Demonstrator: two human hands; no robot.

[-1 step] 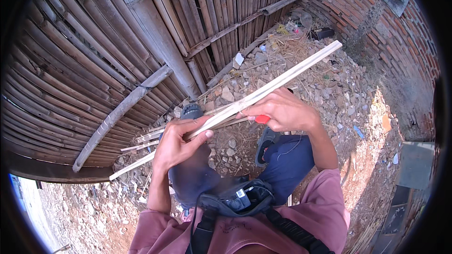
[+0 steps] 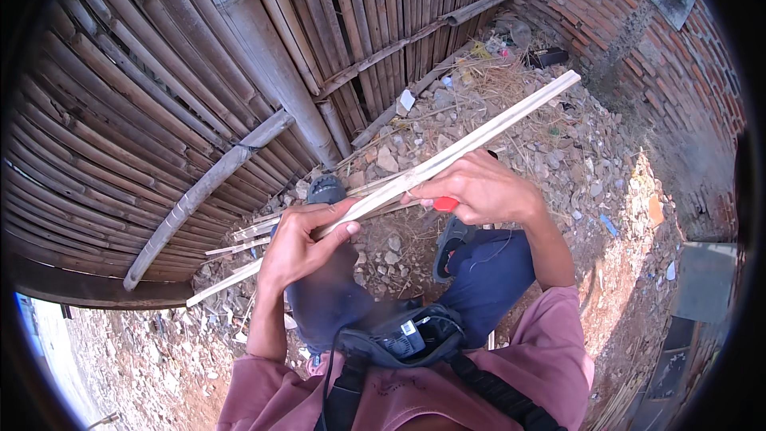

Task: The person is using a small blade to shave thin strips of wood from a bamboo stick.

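A long pale strip of split bamboo or wood (image 2: 496, 125) slants across my lap, from low at the left to high at the right. My left hand (image 2: 297, 246) grips it left of the middle, thumb on the near side. Against the strip's near edge, right of the middle, my right hand (image 2: 487, 188) is closed round a red-handled tool (image 2: 445, 203). A dark end shows past the far side of that fist; whether a blade touches the strip is hidden by the fingers. Further thin pale strips (image 2: 259, 227) lie beneath, near my left foot.
A bamboo-slat wall (image 2: 120, 136) rises at the left, with a brick wall (image 2: 590, 0) at the far right. Stony rubble (image 2: 550, 148) covers the ground. An open black pouch (image 2: 403, 339) sits at my waist. A grey panel (image 2: 706, 279) stands at right.
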